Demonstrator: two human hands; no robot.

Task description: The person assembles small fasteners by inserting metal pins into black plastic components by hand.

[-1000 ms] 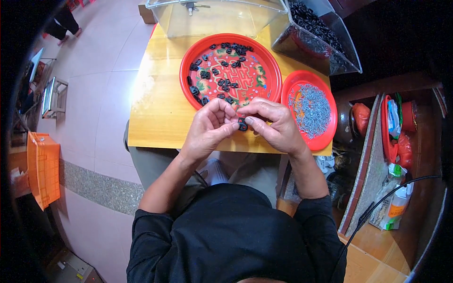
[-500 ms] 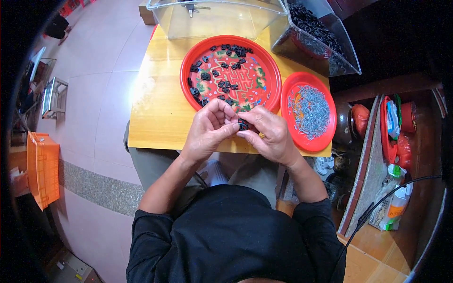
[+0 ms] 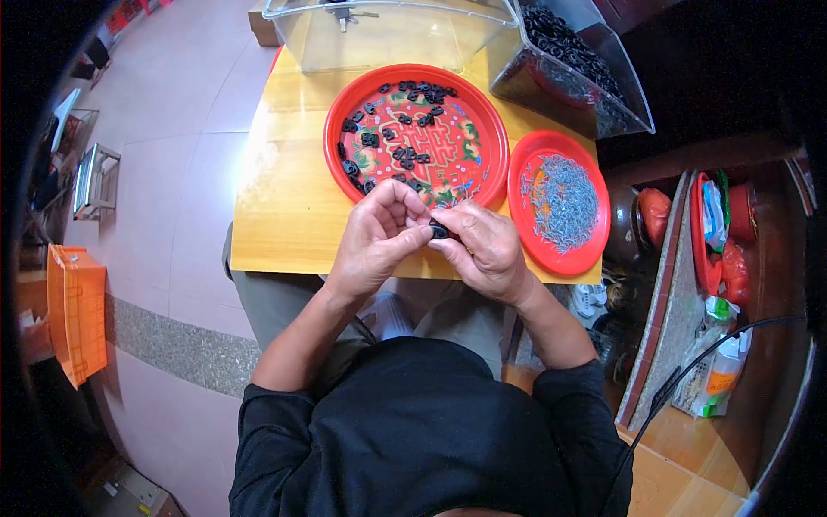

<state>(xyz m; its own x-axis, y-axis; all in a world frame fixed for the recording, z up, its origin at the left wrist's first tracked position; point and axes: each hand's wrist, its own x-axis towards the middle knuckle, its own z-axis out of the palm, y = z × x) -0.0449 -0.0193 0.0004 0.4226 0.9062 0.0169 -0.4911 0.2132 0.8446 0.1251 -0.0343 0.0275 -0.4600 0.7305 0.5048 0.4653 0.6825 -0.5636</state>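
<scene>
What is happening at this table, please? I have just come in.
A person in a black shirt is at the table, with a small black part held at the fingertips of the left hand and right hand. Just beyond the hands, more black pieces lie loose in the large red tray. To the right, silver pieces fill much of the small red tray. Behind stand two clear bins.

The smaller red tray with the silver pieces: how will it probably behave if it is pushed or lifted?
The smaller red tray looks low and wide, so it would probably slide, not tip. Its right rim reaches the edge of the table, so a rightward push might unbalance it. The silver pieces lie loose and may shift if it tilts.
</scene>
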